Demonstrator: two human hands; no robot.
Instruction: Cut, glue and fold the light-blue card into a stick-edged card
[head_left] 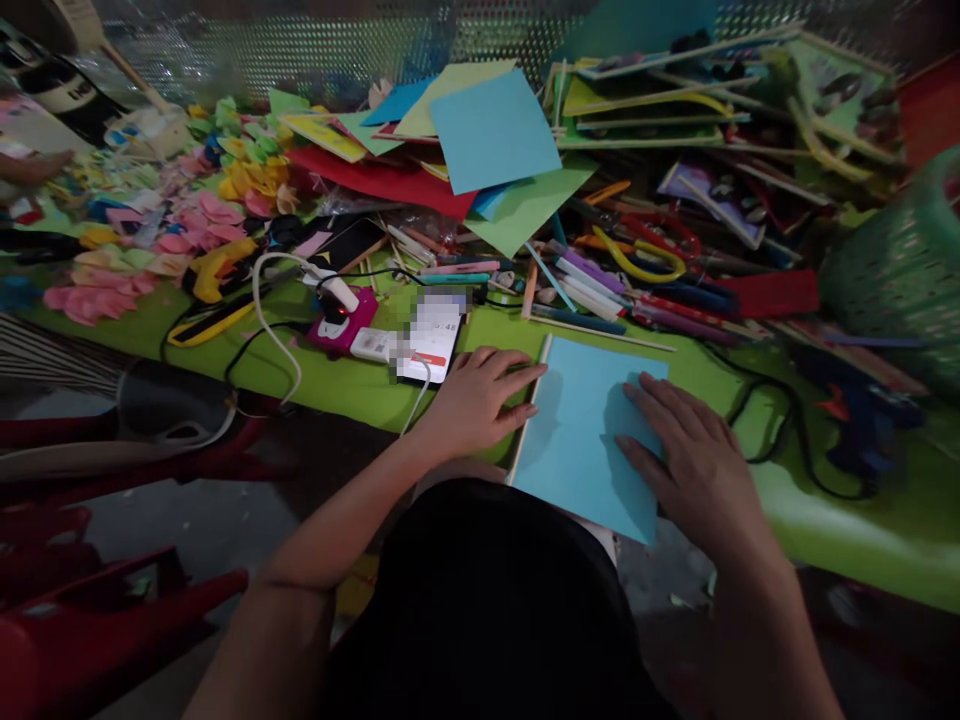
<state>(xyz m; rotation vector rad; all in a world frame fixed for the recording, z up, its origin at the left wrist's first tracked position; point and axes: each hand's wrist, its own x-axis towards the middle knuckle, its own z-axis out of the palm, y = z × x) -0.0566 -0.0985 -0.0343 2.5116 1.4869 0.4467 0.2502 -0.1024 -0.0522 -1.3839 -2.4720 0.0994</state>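
A sheet of light blue paper (581,430) lies at the near edge of the green-covered table, its near end reaching past the edge. Along its left side runs a thin wooden stick (531,405). My left hand (484,395) rests at that side with fingers apart, the fingertips touching the stick and the paper's edge. On the paper's right side lies my right hand (686,455), fingers stretched out flat over it. Neither hand grips anything. A phone (435,338) with a lit screen lies just beyond my left hand.
A pink power strip (341,325) with plugs and cables sits left. Coloured paper sheets (495,130), pens and scissors (637,255) pile up at the back. A dark blue glue gun (862,420) and green basket (900,270) stand right. Paper petals (202,220) cover the far left.
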